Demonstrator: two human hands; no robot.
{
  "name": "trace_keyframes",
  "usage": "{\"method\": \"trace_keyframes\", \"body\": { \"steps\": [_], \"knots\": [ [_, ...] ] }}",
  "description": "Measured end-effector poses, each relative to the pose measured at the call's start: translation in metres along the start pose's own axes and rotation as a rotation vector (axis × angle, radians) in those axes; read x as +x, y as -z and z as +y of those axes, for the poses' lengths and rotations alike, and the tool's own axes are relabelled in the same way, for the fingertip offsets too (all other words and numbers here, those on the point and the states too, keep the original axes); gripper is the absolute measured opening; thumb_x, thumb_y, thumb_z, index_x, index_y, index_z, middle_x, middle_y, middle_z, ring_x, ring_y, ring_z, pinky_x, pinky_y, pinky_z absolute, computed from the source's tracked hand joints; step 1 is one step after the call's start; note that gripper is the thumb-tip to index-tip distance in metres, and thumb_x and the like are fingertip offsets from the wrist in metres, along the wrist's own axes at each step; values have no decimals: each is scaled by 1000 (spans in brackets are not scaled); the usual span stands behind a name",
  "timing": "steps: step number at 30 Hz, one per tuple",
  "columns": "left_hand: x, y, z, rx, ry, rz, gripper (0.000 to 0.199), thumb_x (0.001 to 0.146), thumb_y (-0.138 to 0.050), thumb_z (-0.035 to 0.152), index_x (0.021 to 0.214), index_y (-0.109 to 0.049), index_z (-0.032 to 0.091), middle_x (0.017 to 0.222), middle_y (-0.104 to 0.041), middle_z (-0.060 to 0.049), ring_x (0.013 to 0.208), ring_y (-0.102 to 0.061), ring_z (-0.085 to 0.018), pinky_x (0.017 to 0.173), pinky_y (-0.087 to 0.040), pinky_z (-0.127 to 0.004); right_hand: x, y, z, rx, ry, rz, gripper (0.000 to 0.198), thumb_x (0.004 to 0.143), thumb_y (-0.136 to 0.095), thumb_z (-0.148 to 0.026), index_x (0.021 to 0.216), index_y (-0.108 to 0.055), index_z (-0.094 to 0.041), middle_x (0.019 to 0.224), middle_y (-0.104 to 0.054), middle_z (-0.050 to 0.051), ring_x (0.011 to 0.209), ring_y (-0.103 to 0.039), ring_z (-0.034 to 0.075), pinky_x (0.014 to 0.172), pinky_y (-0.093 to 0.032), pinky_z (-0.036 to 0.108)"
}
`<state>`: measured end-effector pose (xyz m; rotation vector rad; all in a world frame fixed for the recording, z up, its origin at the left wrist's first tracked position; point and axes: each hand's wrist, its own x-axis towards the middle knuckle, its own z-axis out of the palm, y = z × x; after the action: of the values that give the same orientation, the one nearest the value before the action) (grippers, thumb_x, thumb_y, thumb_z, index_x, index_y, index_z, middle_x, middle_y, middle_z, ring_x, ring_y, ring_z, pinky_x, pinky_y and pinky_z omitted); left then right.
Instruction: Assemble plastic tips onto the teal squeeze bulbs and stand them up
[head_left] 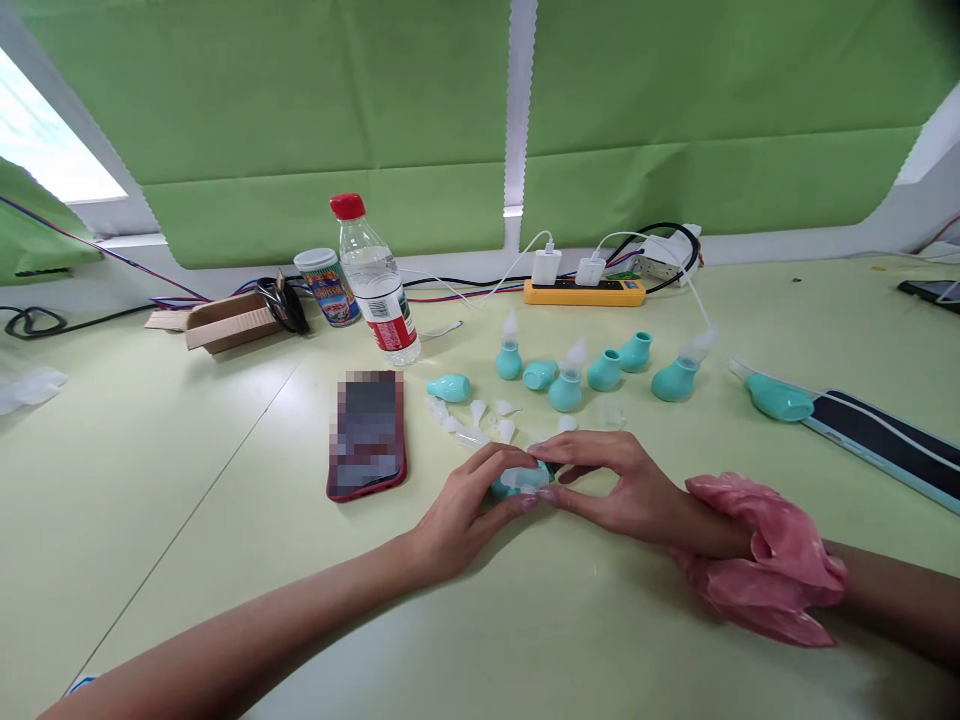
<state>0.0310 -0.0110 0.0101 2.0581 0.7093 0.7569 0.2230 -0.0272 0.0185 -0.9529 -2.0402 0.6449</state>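
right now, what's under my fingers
A teal bulb, partly visible between the left hand and the right hand. The fingers cover parts of it, so its full shape and whatever lies beneath it can't be seen.

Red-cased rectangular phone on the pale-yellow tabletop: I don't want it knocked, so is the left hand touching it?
Apart. The head view shows pale-yellow tabletop between the red-cased phone and the left hand.

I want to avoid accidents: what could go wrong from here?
The left hand could brush the small white pieces beyond it and scatter them. The upright teal bulb nearest the right hand might topple if bumped. The teal piece held between both hands could slip loose.
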Motion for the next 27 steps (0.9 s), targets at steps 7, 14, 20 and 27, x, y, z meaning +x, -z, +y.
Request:
{"method": "trace_keyframes", "body": {
  "steps": [7,14,20,27],
  "knots": [
    [0,0,0,24,45,-24,25,84,-45,28,107,-47,17,103,-55,-8,97,-50,-19,84,-39,-29,-1,-3,8,-322,360,86,28,73,-60,-16,101,-57,-20,92,-63,5,86,-57,16,72,-51,30],
    [-2,-3,0,136,19,-4,34,77,-53,22,109,-45,19,103,-53,-8,95,-50,-20,81,-41,-31,1,5,-2,-309,339,88,19,74,-58,-16,93,-57,-17,79,-62,4,76,-57,14,63,-51,26],
    [-3,0,0,26,37,303,31,70,-49,14,101,-49,18,94,-48,-7,86,-49,-20,76,-42,-32,8,25,-10,-261,261,108,17,72,-59,-19,89,-57,-19,74,-64,1,60,-57,10,55,-51,22],
    [-6,2,0,-328,136,272,22,71,-50,19,93,-49,16,88,-50,-4,59,-53,-11,58,-44,-25,7,22,-2,-262,310,36,19,74,-57,-17,93,-56,-16,76,-64,4,66,-58,11,57,-49,24]
  ]
}}
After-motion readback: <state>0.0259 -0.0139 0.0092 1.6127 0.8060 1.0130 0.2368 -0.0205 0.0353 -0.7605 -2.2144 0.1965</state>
